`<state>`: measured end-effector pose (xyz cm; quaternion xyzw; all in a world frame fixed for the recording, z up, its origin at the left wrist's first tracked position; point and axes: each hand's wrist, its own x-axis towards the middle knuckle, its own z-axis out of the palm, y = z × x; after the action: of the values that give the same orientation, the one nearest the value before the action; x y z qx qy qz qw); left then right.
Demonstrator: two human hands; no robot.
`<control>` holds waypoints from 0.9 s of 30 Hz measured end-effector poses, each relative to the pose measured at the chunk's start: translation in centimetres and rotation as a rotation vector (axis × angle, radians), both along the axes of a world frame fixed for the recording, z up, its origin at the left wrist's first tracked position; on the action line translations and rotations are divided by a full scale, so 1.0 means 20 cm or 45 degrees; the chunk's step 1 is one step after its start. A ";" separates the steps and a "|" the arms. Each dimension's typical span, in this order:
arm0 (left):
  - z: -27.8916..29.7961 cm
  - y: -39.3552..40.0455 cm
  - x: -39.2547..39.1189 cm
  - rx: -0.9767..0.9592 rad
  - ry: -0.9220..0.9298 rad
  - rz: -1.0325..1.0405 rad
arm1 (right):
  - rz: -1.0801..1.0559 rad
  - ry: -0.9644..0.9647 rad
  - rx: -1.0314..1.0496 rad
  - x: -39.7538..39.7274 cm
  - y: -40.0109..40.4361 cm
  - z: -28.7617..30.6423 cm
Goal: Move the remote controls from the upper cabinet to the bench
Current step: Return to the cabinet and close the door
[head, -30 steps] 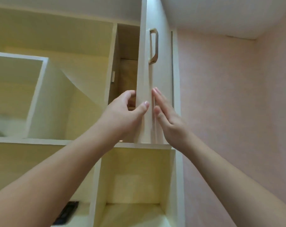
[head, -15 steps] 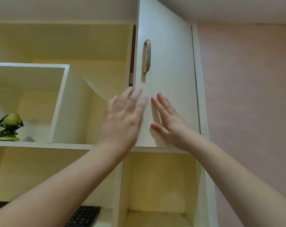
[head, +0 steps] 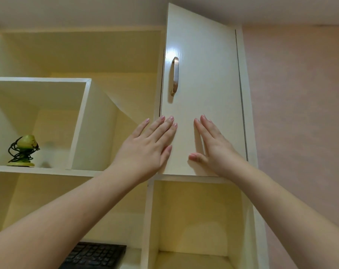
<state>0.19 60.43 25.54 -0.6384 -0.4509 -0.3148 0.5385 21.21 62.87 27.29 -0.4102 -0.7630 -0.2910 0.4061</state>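
Both the left hand (head: 147, 150) and right hand (head: 213, 146) lie flat-fingered on the stiff, smooth cabinet door (head: 201, 90), seemingly almost flush, best gripped by its metal handle (head: 175, 76)

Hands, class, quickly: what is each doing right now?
Left hand: open, fingers flat against the cabinet door.
Right hand: open, flat on the same door.

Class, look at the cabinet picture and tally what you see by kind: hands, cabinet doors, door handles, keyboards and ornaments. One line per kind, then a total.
Hands: 2, the left hand and right hand, both flat on the door
Cabinet doors: 1
Door handles: 1
Keyboards: 1
Ornaments: 1
Total: 6
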 end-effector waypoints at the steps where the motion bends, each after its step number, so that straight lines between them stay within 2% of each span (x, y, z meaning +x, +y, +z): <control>1: 0.00 0.02 0.00 -0.003 0.006 0.020 | -0.041 0.020 0.017 -0.01 0.02 -0.01; 8: 0.01 0.09 0.03 -0.157 -0.023 0.097 | -0.190 0.049 0.059 -0.06 0.10 -0.02; 13: 0.02 0.16 0.09 -0.348 -0.126 0.096 | -0.344 -0.022 0.016 -0.10 0.15 -0.01; 17: 0.01 0.20 0.08 -0.391 -0.117 0.079 | -0.404 -0.075 -0.017 -0.10 0.15 0.01; 23: 0.10 0.12 0.05 -0.566 -0.056 0.107 | -0.443 -0.144 -0.188 -0.08 0.05 0.05; 27: 0.07 0.07 0.02 -0.625 -0.016 0.254 | -0.540 -0.198 -0.367 -0.06 -0.03 0.02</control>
<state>0.65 61.78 26.85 -0.7004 -0.5778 -0.1453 0.3932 20.00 62.22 27.77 -0.5907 -0.7227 -0.2885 0.2135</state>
